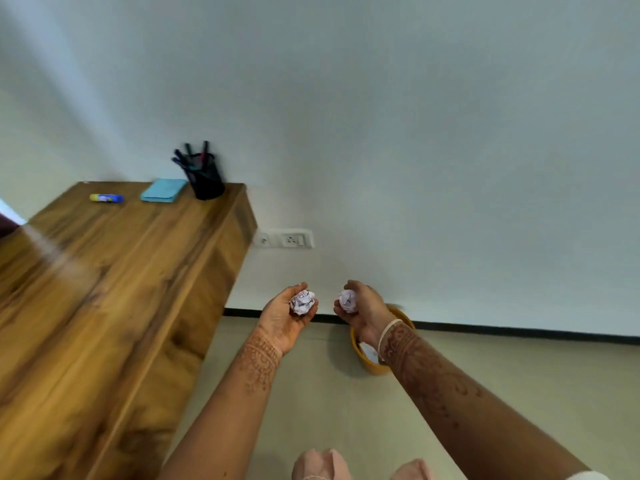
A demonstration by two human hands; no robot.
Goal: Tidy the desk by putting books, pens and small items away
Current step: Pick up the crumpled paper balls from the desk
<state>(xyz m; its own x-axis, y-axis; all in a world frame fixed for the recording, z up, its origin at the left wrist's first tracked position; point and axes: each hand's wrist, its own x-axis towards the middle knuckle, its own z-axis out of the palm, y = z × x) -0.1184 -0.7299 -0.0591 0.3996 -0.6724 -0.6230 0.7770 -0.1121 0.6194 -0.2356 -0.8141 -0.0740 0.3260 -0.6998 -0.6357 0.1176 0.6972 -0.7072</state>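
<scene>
My left hand point(284, 317) is palm up and cups a crumpled paper ball point(302, 302) in its curled fingers. My right hand point(366, 306) grips a second crumpled paper ball point(347, 301). Both hands are out over the floor, to the right of the wooden desk point(104, 292). A yellow waste bin point(367, 355) stands on the floor by the wall, right under my right wrist, with white paper inside; my arm hides part of it. On the desk's far end stand a black mesh pen holder point(206, 180) with several pens, a teal notebook point(163, 190) and a glue stick point(106, 198).
A white wall with a socket plate point(289, 239) rises behind the desk, with a dark skirting strip point(519, 330) along the floor. Beige floor spreads to the right of the desk. Pink cloth point(322, 465) shows at the bottom edge.
</scene>
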